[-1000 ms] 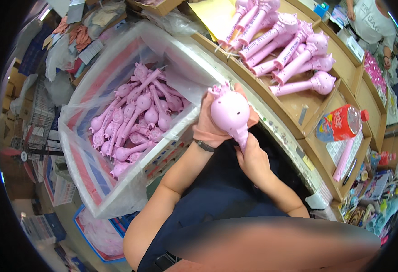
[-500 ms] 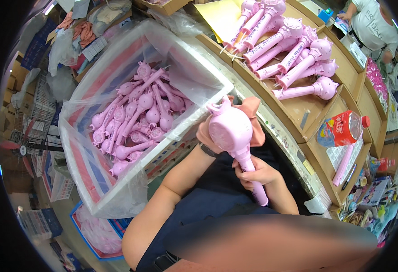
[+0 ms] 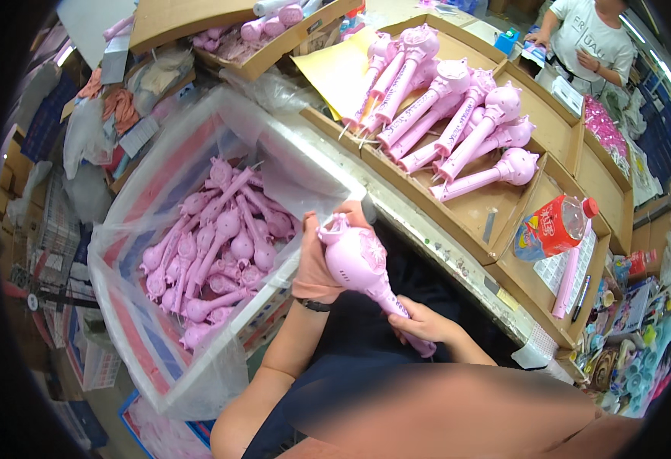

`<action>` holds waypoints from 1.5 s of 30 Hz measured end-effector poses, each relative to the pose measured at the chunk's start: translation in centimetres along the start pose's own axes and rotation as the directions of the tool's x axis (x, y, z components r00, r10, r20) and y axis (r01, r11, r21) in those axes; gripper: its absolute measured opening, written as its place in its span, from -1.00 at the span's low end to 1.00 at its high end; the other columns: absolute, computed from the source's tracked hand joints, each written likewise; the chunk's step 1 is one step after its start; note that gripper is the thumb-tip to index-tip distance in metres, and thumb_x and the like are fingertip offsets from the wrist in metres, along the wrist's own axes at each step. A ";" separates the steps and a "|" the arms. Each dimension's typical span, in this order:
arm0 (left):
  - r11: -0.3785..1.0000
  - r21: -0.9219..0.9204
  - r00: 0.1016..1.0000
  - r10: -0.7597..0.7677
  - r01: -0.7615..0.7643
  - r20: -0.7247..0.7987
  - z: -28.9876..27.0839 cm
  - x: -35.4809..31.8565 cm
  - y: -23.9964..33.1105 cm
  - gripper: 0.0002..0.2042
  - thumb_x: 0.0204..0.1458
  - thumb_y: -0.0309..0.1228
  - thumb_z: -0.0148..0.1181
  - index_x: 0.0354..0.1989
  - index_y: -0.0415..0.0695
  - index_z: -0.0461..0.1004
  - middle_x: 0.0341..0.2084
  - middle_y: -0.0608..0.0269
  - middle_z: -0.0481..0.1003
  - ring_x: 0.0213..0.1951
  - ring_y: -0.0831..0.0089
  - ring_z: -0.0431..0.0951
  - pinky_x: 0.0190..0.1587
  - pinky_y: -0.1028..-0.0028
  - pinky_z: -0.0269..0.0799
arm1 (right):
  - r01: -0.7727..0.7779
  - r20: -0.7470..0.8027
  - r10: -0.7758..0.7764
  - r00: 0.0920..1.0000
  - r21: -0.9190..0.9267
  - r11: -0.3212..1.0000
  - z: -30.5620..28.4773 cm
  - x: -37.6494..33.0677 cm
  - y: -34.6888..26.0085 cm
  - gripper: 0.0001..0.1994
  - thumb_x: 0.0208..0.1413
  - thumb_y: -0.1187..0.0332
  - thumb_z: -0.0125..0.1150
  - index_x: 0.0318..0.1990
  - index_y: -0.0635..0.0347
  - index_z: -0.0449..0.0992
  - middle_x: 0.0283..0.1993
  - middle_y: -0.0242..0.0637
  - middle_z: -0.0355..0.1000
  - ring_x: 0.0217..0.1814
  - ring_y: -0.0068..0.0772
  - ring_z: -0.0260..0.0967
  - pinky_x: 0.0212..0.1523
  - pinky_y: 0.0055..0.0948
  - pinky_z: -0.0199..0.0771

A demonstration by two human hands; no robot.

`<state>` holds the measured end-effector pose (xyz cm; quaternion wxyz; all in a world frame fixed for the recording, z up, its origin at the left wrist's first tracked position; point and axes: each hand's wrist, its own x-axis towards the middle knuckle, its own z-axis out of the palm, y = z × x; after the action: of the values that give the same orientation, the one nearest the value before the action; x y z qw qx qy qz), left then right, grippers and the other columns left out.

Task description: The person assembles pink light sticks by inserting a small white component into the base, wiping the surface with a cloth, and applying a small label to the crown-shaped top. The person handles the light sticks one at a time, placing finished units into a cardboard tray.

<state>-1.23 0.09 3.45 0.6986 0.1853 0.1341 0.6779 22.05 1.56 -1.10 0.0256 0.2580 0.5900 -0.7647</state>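
A pink toy wand [image 3: 356, 258] with a round head and small pointed prongs lies slantwise between my hands, over my dark apron. Its head rests against my left hand [image 3: 316, 260], whose fingers curl up behind it; they are partly hidden. Some peach-coloured cloth [image 3: 316, 291] shows at that palm, above a dark wristband. Lower down, my right hand [image 3: 429, 323] is closed around the handle. The head's side carries a round raised pattern and small slots.
A plastic-lined crate [image 3: 175, 376] at left holds many similar wands [image 3: 224, 223]. On the bench, a cardboard tray [image 3: 469, 237] bears more wands [image 3: 450, 115], a red-labelled bottle [image 3: 553, 227], a pink tube [image 3: 567, 279] and a pen [image 3: 580, 298]. Another person [image 3: 592, 38] stands at far right.
The wand has turned about its length, and its head has swung left and down. My left hand has come round beside the head, and less of the peach cloth shows. The view has shifted.
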 end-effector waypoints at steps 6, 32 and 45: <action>0.974 0.034 0.967 0.226 -0.224 -0.116 -2.7 -3.8 7.1 -0.10 0.10 0.33 -0.61 0.30 -0.26 0.11 0.21 0.04 0.26 0.27 0.17 0.19 0.34 0.18 -0.07 | -0.086 0.207 0.028 0.978 0.274 0.958 -1.2 -0.7 -3.5 -0.59 0.14 0.14 0.18 0.02 0.22 0.36 -0.48 -0.39 0.34 -0.52 -0.62 0.33 -0.52 -0.61 0.40; 0.655 0.040 0.403 0.511 -0.755 -0.759 -10.1 -30.5 22.0 -0.45 0.11 0.03 -0.03 0.04 -0.23 0.20 -0.36 0.30 0.19 -0.28 0.39 0.16 -0.12 0.49 0.19 | 0.321 0.291 -0.834 0.470 -0.936 -0.145 -2.2 36.1 -20.4 -0.74 -0.05 0.60 0.15 -0.15 0.20 0.47 -0.09 -0.18 0.43 -0.01 -0.12 0.36 0.01 -0.25 0.34; 0.728 0.038 0.545 0.546 -0.685 -0.636 -8.1 -28.7 21.2 -0.58 0.04 0.02 0.04 -0.21 -0.10 0.22 -0.39 0.35 0.12 -0.37 0.46 0.08 -0.23 0.49 0.11 | 0.501 0.531 0.195 0.825 -0.525 -0.688 12.8 55.1 7.1 -0.72 0.12 0.18 -0.04 -0.08 -0.17 0.55 0.26 -0.29 0.26 0.41 -0.16 -0.03 0.33 -0.06 -0.13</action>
<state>-25.13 -27.63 3.77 0.3472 -0.0838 0.2026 0.9118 -27.90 2.32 -28.60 0.1837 -0.2148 0.9365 0.2074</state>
